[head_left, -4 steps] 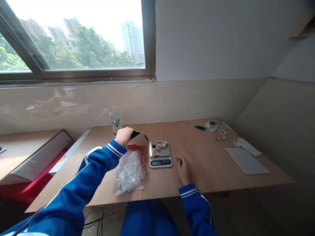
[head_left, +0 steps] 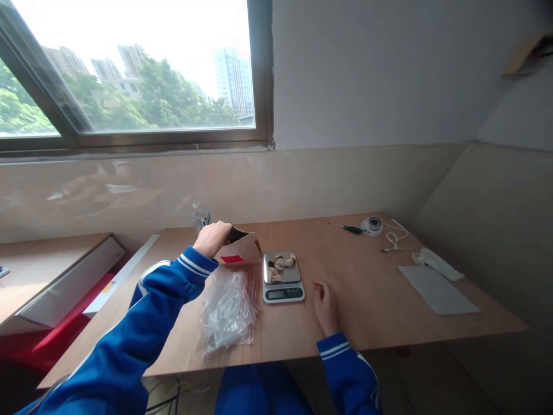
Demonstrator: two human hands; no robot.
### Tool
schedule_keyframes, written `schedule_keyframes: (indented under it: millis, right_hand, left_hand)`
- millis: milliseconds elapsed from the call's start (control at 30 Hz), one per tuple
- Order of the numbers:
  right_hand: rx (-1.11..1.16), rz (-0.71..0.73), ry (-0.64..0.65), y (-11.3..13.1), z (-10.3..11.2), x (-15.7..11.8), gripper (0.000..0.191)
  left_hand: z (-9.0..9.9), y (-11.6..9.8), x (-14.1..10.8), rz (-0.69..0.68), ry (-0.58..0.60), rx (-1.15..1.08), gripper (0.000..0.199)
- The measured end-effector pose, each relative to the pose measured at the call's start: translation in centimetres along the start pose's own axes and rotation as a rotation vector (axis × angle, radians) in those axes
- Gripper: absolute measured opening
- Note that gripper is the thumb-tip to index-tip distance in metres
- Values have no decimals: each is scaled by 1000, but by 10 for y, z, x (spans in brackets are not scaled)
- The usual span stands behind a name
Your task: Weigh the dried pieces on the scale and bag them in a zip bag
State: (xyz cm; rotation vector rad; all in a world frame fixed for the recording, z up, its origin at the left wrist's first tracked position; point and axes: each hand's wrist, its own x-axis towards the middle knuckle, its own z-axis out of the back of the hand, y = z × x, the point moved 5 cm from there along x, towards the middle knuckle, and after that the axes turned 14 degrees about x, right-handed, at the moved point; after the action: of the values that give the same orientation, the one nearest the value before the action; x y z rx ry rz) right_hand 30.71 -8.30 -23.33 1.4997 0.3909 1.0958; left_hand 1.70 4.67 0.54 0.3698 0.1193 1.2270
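My left hand (head_left: 213,238) is closed on the near left rim of an open brown paper bag (head_left: 247,249) with a red label on its front. The bag's contents are hidden. Just right of it, a kitchen scale (head_left: 284,294) carries several pale, dried mushroom-like pieces (head_left: 280,263) on its metal plate. My right hand (head_left: 325,305) rests on the table to the right of the scale, fingers curled in and nothing visible in them. In front of the bag lies a pile of clear zip bags (head_left: 228,314) with red seals.
A clear plastic bottle (head_left: 200,215) stands behind my left hand. Toward the back right are a green-handled screwdriver (head_left: 353,229) and a white dome camera (head_left: 372,225) with its cable. A white sheet (head_left: 438,290) and a crumpled white cloth (head_left: 438,263) lie farther right.
The paper bag's front has turned more upright, showing more of the red label. My left hand has shifted slightly left with its rim. The whole view has tilted up a little.
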Motion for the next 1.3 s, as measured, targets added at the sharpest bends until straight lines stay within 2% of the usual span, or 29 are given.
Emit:
schedule_keyframes:
  millis: [100,267,333,433,500,600,667,767,833,900,1000,1067,1167,1300]
  right_hand:
    - [-5,-1,-11,1,0,0,21]
    - [-12,-23,-19,2,1,0,20]
    - [-3,-30,-21,3,1,0,20]
    - [-7,-39,-19,5,2,0,20]
    - [-16,-49,-27,7,2,-1,21]
    - [-14,-54,-44,9,1,-1,21]
    - [-6,-40,-49,10,1,-1,21]
    - [-4,-9,-49,10,0,-1,20]
    - [-8,3,-53,9,0,-1,20]
    - [-9,2,-63,7,0,-1,20]
    - [-1,-17,-68,5,0,-1,20]
    - [-1,-26,-62,5,0,-1,20]
    - [-7,-32,-47,6,0,-1,20]
    - [-10,-47,-29,5,0,-2,22]
  left_hand:
    - [10,8,5,-16,-82,134,15]
    - [22,6,2,67,-323,184,17]
    - [28,-3,-7,105,-442,98,17]
    - [28,-28,-26,113,-590,-181,12]
    - [13,-55,-33,38,-552,-426,7]
    - [-32,-110,-34,-152,-264,-722,10]
    - [-63,-140,-30,-164,-111,-848,9]
    - [-88,-163,-20,-91,-114,-857,11]
    - [-91,-168,-14,-63,-131,-826,11]
    - [-84,-166,-13,-63,-157,-812,10]
    - [-68,-153,-26,-54,-279,-820,15]
    - [-64,-141,-40,-21,-331,-837,17]
    - [-76,-132,-61,9,-279,-815,18]
    - [-102,-142,-78,-88,-206,-684,20]
